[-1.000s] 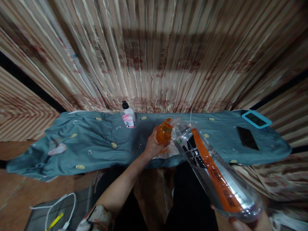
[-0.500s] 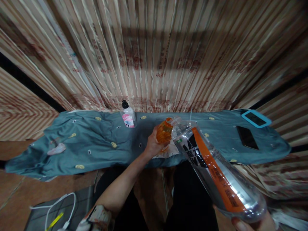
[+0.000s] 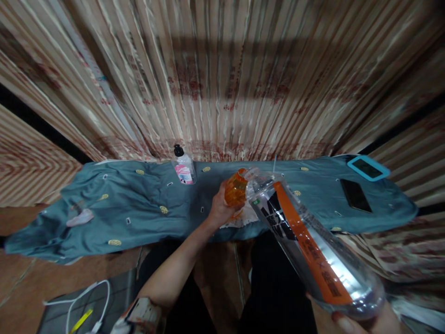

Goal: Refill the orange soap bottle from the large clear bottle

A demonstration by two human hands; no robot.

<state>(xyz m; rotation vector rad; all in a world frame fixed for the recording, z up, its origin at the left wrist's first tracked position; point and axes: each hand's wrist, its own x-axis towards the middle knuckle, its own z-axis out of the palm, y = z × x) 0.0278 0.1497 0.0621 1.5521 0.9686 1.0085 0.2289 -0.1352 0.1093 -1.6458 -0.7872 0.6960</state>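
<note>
Orange bottle [image 3: 235, 189] gripped in left-hand fingers [image 3: 222, 200].

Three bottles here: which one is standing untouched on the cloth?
The small pump bottle with the black top and pink label, by the curtain. The orange bottle and the big clear bottle are both in hands.

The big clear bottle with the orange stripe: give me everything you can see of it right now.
The big clear bottle looks like transparent plastic with a silver-and-black label and an orange stripe running lengthwise. It is tipped steeply, base low and near the camera, neck pointing up and away. The right hand grips its base at the bottom edge of the view. Its mouth meets the top of the small orange bottle, which the left hand holds over the blue-green cloth. Whether liquid is flowing cannot be told.
</note>
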